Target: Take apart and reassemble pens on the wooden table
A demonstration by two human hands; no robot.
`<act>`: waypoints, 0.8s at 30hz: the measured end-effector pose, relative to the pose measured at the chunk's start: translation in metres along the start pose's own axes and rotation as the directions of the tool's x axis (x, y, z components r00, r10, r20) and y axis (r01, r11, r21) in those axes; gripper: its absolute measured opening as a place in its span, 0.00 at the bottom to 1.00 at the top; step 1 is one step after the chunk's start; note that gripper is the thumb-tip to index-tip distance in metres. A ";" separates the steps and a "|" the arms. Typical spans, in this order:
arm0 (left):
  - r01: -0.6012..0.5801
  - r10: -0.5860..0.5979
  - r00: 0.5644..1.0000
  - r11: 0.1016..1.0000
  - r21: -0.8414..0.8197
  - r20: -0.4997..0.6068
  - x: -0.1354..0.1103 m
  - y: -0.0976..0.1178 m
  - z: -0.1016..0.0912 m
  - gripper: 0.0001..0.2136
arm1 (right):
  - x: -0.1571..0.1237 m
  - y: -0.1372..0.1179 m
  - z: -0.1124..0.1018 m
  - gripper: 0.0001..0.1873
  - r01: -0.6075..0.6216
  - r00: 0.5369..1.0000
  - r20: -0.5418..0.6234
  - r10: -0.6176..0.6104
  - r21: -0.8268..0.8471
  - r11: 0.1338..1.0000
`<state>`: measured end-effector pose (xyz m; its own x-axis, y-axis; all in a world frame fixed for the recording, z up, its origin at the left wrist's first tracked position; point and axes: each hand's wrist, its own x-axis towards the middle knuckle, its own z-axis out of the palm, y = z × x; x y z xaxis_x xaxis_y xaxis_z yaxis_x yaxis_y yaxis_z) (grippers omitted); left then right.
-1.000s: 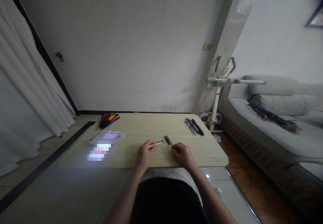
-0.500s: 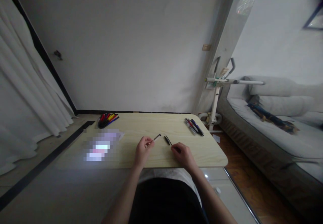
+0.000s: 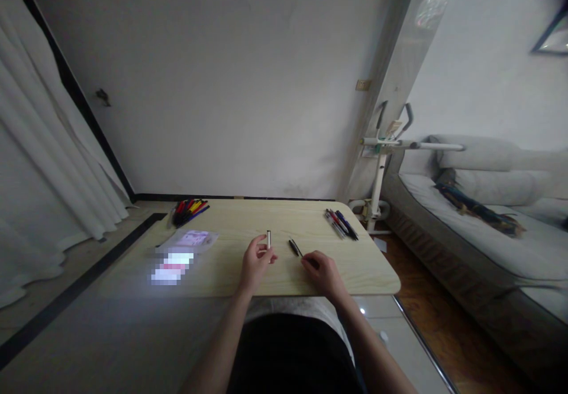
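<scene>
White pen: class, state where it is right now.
Head view: the white pen stands upright in the left hand, over the middle of the table, just left of the black pen in the right hand.

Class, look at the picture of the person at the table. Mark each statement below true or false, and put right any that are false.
1. The left hand holds a white pen piece pointing upward. True.
2. The right hand is empty. False: its fingers hold a black pen, which slants low over the table.
3. A bundle of coloured pens lies at the table's far left corner. True.
4. The row of pens at the far right stands in a cup. False: they lie flat on the tabletop, side by side.
</scene>
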<state>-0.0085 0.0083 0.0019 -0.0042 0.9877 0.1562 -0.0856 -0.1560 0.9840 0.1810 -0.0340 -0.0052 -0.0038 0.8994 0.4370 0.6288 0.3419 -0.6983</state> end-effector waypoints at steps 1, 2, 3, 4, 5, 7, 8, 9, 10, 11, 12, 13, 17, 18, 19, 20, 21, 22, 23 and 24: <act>0.006 -0.006 1.000 1.000 -0.010 -0.002 0.000 0.000 0.001 0.22 | 0.000 0.000 0.000 0.07 -0.001 1.000 0.000 0.001 0.005 1.000; 0.013 -0.013 1.000 1.000 -0.020 -0.007 0.001 0.000 0.001 0.22 | 0.000 0.000 0.000 0.07 -0.004 1.000 0.002 0.004 0.009 1.000; 0.019 -0.019 1.000 0.999 -0.029 -0.012 0.001 0.000 0.001 0.21 | 0.000 0.001 0.000 0.07 -0.009 1.000 0.002 0.009 0.012 1.000; 0.023 -0.023 1.000 0.999 -0.037 -0.020 0.002 0.000 0.001 0.20 | 0.000 0.001 0.000 0.08 -0.014 1.000 0.003 0.014 0.014 1.000; 0.024 -0.025 0.999 0.999 -0.042 -0.027 0.003 -0.001 0.001 0.18 | 0.000 0.001 0.000 0.08 -0.018 1.000 0.004 0.018 0.016 1.000; 0.016 -0.018 0.999 0.999 -0.042 -0.035 0.004 -0.002 -0.001 0.16 | 0.001 0.001 0.000 0.08 -0.022 1.000 0.004 0.022 0.021 1.000; 0.010 -0.011 0.999 0.999 -0.036 -0.035 0.005 -0.002 -0.002 0.16 | 0.001 0.000 0.000 0.08 -0.023 1.000 0.004 0.023 0.022 1.000; 0.003 -0.004 1.000 1.000 -0.026 -0.031 0.005 -0.003 -0.003 0.15 | 0.001 0.000 -0.001 0.08 -0.023 1.000 0.003 0.023 0.021 1.000; -0.003 0.003 1.000 1.000 -0.013 -0.025 0.005 -0.003 -0.003 0.15 | 0.001 0.000 -0.001 0.08 -0.023 1.000 0.005 0.023 0.020 1.000; -0.010 0.010 1.000 1.000 0.001 -0.019 0.004 -0.003 -0.004 0.15 | 0.001 0.000 -0.001 0.08 -0.022 1.000 0.007 0.022 0.020 1.000; -0.018 0.018 1.000 1.000 0.016 -0.017 0.004 -0.003 -0.005 0.15 | 0.001 0.000 -0.001 0.08 -0.021 1.000 0.009 0.021 0.020 1.000; -0.028 0.028 0.999 0.999 0.030 -0.020 0.003 -0.002 -0.005 0.14 | 0.001 0.000 -0.001 0.07 -0.021 1.000 0.009 0.021 0.021 1.000; -0.073 0.079 0.995 0.991 0.108 -0.052 0.000 -0.001 -0.006 0.13 | 0.002 -0.001 -0.001 0.08 -0.042 0.999 0.011 0.042 0.030 0.999; -0.078 0.086 0.995 0.988 0.130 -0.055 0.000 -0.001 -0.006 0.13 | 0.002 -0.001 -0.001 0.08 -0.049 0.999 0.011 0.048 0.033 0.998; -0.080 0.089 0.994 0.986 0.149 -0.055 -0.001 -0.001 -0.006 0.13 | 0.001 -0.001 -0.001 0.08 -0.053 0.999 0.010 0.053 0.036 0.998; -0.082 0.092 0.994 0.983 0.162 -0.055 -0.001 0.000 -0.006 0.14 | 0.001 -0.001 -0.001 0.09 -0.055 0.998 0.008 0.055 0.039 0.998; -0.084 0.095 0.994 0.982 0.168 -0.057 -0.001 0.000 -0.006 0.14 | 0.001 -0.002 -0.001 0.09 -0.058 0.998 0.005 0.058 0.041 0.997; -0.088 0.099 0.993 0.982 0.169 -0.059 -0.002 0.000 -0.006 0.13 | 0.001 -0.002 -0.002 0.09 -0.061 0.998 0.003 0.061 0.042 0.997; -0.090 0.102 0.993 0.982 0.167 -0.060 -0.002 0.000 -0.006 0.13 | 0.001 -0.003 -0.002 0.09 -0.065 0.998 0.002 0.065 0.042 0.997; -0.091 0.102 0.993 0.982 0.163 -0.059 -0.002 0.000 -0.006 0.13 | 0.001 -0.003 -0.002 0.09 -0.068 0.998 0.003 0.068 0.042 0.997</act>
<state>-0.0147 0.0064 0.0011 -0.0719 0.9656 0.2501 0.0788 -0.2444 0.9665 0.1806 -0.0346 -0.0015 0.0365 0.9214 0.3870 0.5942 0.2914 -0.7497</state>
